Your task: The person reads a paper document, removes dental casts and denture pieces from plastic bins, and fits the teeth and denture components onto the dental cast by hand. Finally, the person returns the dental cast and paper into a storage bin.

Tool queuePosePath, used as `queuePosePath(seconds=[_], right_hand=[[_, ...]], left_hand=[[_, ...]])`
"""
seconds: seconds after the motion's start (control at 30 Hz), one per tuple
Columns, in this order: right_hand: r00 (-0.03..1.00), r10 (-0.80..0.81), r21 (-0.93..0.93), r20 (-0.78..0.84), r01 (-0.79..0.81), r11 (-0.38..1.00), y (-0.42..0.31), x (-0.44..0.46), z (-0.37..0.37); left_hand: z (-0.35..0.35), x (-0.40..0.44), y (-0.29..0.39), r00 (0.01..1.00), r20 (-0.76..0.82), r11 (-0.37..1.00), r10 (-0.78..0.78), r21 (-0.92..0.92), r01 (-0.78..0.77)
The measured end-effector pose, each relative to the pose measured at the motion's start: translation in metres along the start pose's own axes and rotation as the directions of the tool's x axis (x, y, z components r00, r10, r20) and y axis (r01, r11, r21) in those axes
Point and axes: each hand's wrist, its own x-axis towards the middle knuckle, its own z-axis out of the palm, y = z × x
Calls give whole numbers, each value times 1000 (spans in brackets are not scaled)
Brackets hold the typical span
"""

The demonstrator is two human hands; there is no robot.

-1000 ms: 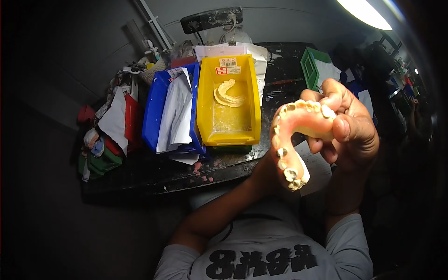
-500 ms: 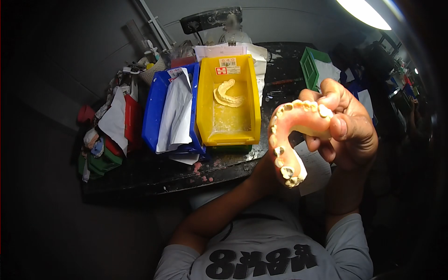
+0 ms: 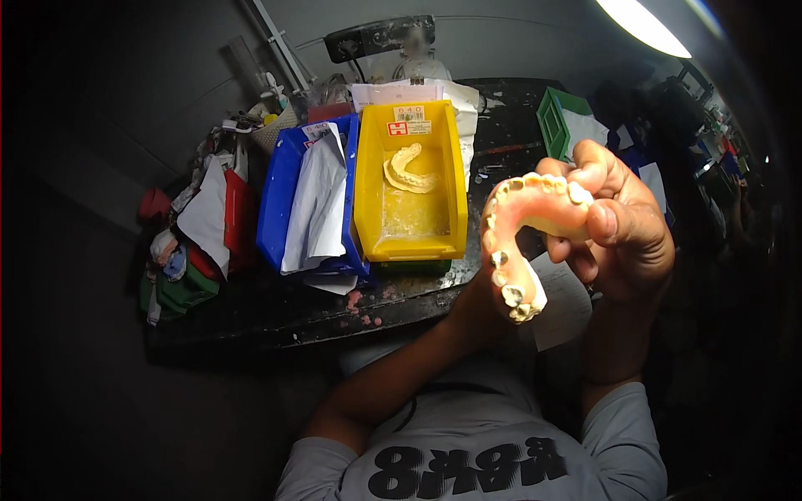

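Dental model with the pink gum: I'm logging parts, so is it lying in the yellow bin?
No, the right hand holds the dental model up, outside the yellow bin.

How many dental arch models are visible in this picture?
2. The pink-and-cream model is held in the right hand; the pale model lies inside the yellow bin. White paper in the blue bin may hide others.

Open air above yellow bin [image 3: 409, 249] — dental model [image 3: 511, 215] obstructing rightward
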Motion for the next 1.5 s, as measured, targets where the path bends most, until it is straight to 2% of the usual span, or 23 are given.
queuePosePath(seconds=[0.23, 0.3, 0.33, 0.4, 0.5, 0.8, 1.03, 1.13, 1.17, 1.27, 1.5], right_hand=[[1000, -19, -18, 19, 19, 1000, 2, 3, -2], [998, -29, -3, 53, 29, 1000, 3, 4, -3], [1000, -1, -22, 3, 1, 1000, 3, 5, -2], [999, 26, -42, -45, -28, 999, 4, 7, -3], [998, 16, 36, 62, -18, 999, 7, 12, -14], [1000, -3, 123, 30, -1, 992, 18, 7, -28], [1000, 6, 168, -28, -1, 986, 29, -4, -39], [1000, -25, 174, -11, 27, 984, 40, -6, -50], [996, -25, 225, 89, 4, 974, 41, -6, -55], [999, -27, 225, 20, 22, 974, 35, -11, -39], [997, -60, 266, 50, 45, 963, 35, -20, -48]], left_hand=[[-7, 1, 4, 999, 54, 999, -4, 44, 2], [-8, 1, 6, 997, 79, 991, -25, 130, 14], [-9, 1, 7, 997, 78, 991, -25, 131, 14], [-13, 3, 10, 993, 120, 965, -15, 262, -17], [-17, 7, 11, 997, 58, 973, 42, 226, -54], [-17, 5, 14, 994, 108, 962, -11, 273, -19], [-14, 3, 10, 997, 69, 962, 29, 270, -47], [-13, 2, 9, 997, 63, 959, 37, 280, -54], [-13, 2, 9, 996, 85, 966, 14, 256, -36], [-16, 4, 10, 994, 110, 971, -3, 236, -24], [-18, 5, 13, 996, 92, 973, -16, 231, -6]])
